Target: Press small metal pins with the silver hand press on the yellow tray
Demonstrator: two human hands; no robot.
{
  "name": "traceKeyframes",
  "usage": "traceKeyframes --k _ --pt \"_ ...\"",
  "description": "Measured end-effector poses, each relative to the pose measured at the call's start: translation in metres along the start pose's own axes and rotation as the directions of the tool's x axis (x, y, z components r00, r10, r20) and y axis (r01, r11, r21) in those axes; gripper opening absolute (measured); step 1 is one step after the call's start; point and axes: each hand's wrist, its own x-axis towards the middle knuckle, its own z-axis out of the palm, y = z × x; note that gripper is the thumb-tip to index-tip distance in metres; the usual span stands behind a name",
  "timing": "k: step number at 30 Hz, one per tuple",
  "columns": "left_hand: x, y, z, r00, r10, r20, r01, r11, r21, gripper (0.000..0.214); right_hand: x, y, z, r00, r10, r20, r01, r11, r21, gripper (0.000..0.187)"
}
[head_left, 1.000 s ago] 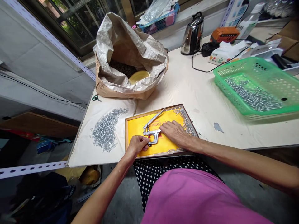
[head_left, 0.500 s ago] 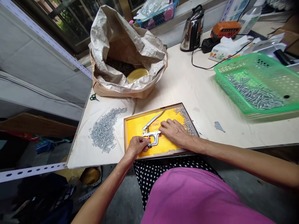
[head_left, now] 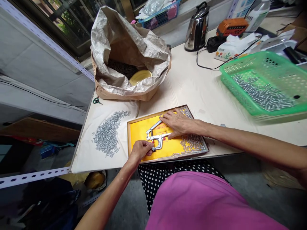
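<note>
Lower centre of the frame, we record one pair of snap pliers [head_left: 157, 138] lying on the yellow lining [head_left: 141, 132] of a wooden-framed tray [head_left: 128, 143]. Their head sits toward the lower left, and their two bright metal arms reach toward the upper right.

Item: the left hand [head_left: 141, 150], closed around the head end of the pliers, with the fingers curled over it.

Item: the right hand [head_left: 178, 123], open and spread flat, lying over the free ends of the arms. We cannot tell how much weight it puts on them.

The long axis of the pliers slants between the two hands: the left hand is nearer the head, the right hand nearer the arm tips.

Also on the tray: short metal pins [head_left: 193, 143] loosely scattered in the lower right corner, just below the right hand.

Left of the tray, on a white cloth [head_left: 81, 156]: a heap of pins [head_left: 105, 135], with green-handled scissors [head_left: 97, 101] at the cloth's upper edge.

Upper left of centre: a paper sack [head_left: 105, 84], its mouth rolled open, holding dark granules and a round yellow lid [head_left: 140, 77].

Upper right, on the pale table [head_left: 192, 92]: a green plastic basket [head_left: 236, 86] holding more pins, a steel kettle [head_left: 198, 28], a tissue box [head_left: 229, 48].
</note>
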Motion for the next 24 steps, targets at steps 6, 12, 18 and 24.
traceKeyframes --k 6,12,18,24 --pt "-0.011 -0.001 0.011 0.825 0.537 -0.175 -0.368 0.746 0.555 0.017 -0.006 -0.011 -0.01 0.997 0.041 0.058 -0.042 0.999 0.005 0.054" --pt "0.008 0.021 0.031 0.532 0.833 0.152 -0.622 0.262 0.737 0.066 -0.014 -0.031 -0.021 0.999 0.044 -0.01 -0.044 0.999 0.033 0.049" --pt "0.016 0.032 0.029 0.588 0.779 0.217 -0.562 0.201 0.803 0.054 -0.017 -0.035 -0.016 0.996 0.084 -0.026 -0.086 0.995 -0.055 0.039" --pt "0.016 0.032 0.031 0.628 0.763 0.152 -0.523 0.269 0.808 0.013 -0.011 -0.035 -0.01 0.999 0.028 0.026 -0.027 0.999 -0.041 0.019"
